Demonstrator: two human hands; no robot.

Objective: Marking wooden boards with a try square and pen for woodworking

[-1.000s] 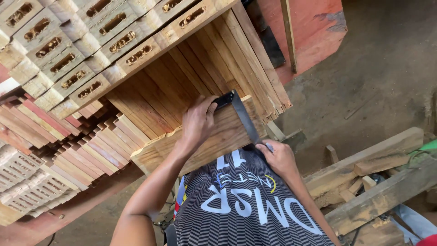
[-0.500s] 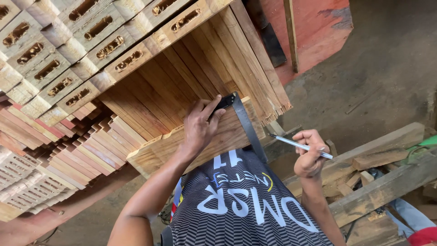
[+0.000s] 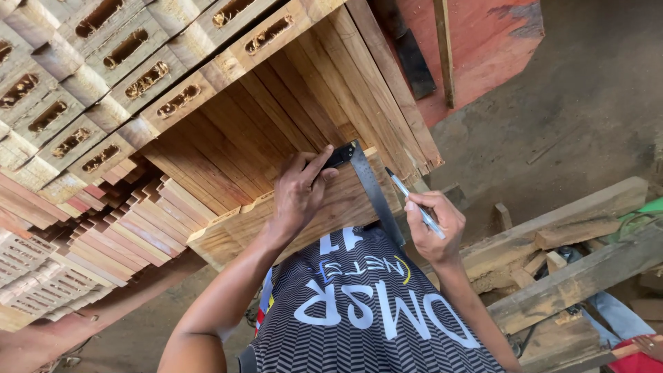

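The left hand (image 3: 300, 190) lies flat on a wooden board (image 3: 304, 214), fingers spread and pressing down on the dark handle of a metal square (image 3: 362, 183), whose steel blade runs across the board's face towards the person's striped shirt (image 3: 366, 318). The right hand (image 3: 431, 224) is closed around a pen (image 3: 413, 202), held just off the right edge of the board with its tip pointing up towards the blade; the tip is near the square, but whether it touches the wood cannot be told. The two hands are apart, one on each side of the blade. The board rests on top of a stack of long planks (image 3: 276, 117). To the left stand piles of wooden frames with oblong slots (image 3: 103, 76); the slots look hollow, and what lies in them is too dark to tell. Rough timber beams (image 3: 566, 235) lie on the dirt floor (image 3: 587, 90) to the right.
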